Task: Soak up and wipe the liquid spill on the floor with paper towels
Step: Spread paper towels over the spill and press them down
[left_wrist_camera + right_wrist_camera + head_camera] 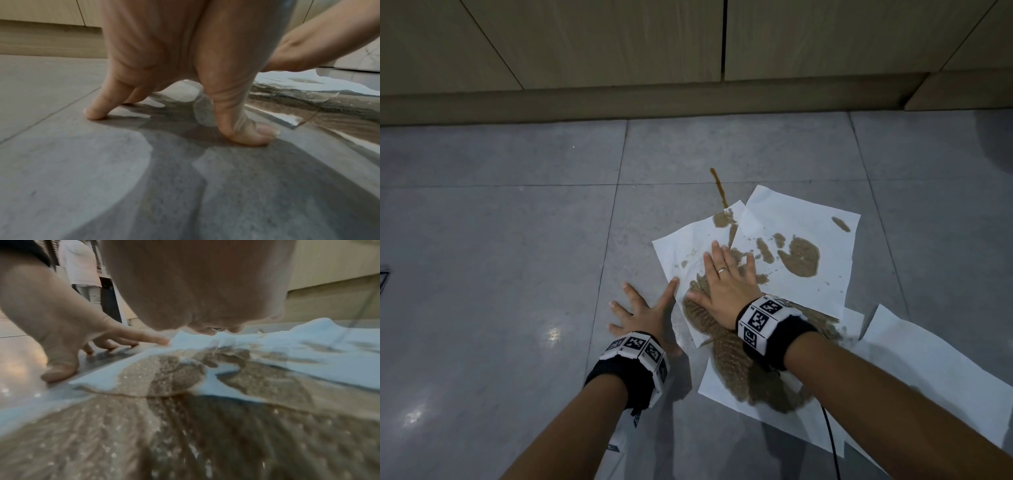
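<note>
Several white paper towels [801, 212] lie overlapping on the grey tile floor [500, 240], with large brown wet patches [743, 370] soaked through them. A thin brown streak of spill [719, 186] runs uncovered beyond their far edge. My right hand [726, 277] presses flat, fingers straight, on the wet towels [185, 418]. My left hand [643, 308] rests spread on the bare floor just left of them, its forefinger tip touching the nearest sheet's edge. In the left wrist view the fingertips [94, 113] and thumb stand on the tile. In the right wrist view my palm [195, 288] hides its fingers.
A wooden cabinet kickboard [619, 102] runs along the far side of the floor. Another towel sheet [928, 370] lies at the lower right beside a black cable [832, 442]. A standing person's legs [107, 301] show in the right wrist view.
</note>
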